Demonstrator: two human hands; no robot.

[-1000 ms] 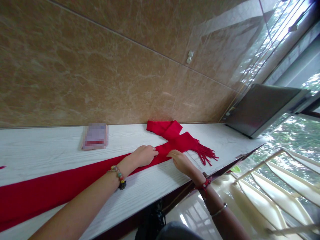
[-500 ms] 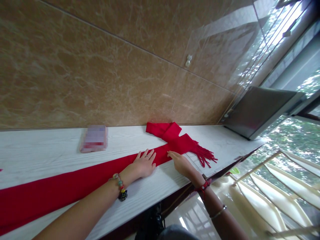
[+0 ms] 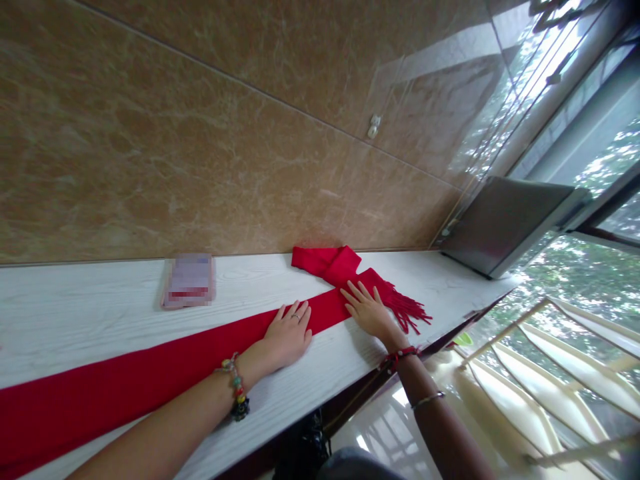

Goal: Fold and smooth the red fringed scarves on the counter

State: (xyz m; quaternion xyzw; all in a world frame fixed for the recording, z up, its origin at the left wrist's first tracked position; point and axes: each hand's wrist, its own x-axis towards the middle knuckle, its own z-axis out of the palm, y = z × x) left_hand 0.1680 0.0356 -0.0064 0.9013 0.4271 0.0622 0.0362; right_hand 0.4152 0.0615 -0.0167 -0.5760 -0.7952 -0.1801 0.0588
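Observation:
A long red scarf (image 3: 165,363) lies flat along the counter, running off the left edge of the view. Toward the wall its right part is folded over, and its fringe (image 3: 407,312) spreads on the counter at the right. My left hand (image 3: 289,335) rests palm down on the scarf with its fingers extended. A little to the right, my right hand (image 3: 369,310) also lies on the scarf, close to the fold and fringe, fingers spread. Neither hand grasps the cloth.
The white wood-grain counter (image 3: 250,283) runs along a brown marbled tile wall (image 3: 200,153). A pinkish, blurred-out flat object (image 3: 189,281) lies near the wall. At the counter's right end stands a grey appliance-like box (image 3: 505,220). A cream slatted rack (image 3: 540,380) is beyond the front edge.
My right hand has moved slightly right and up the scarf, and its fingers have gone from close together to spread flat. My left hand stays on the scarf.

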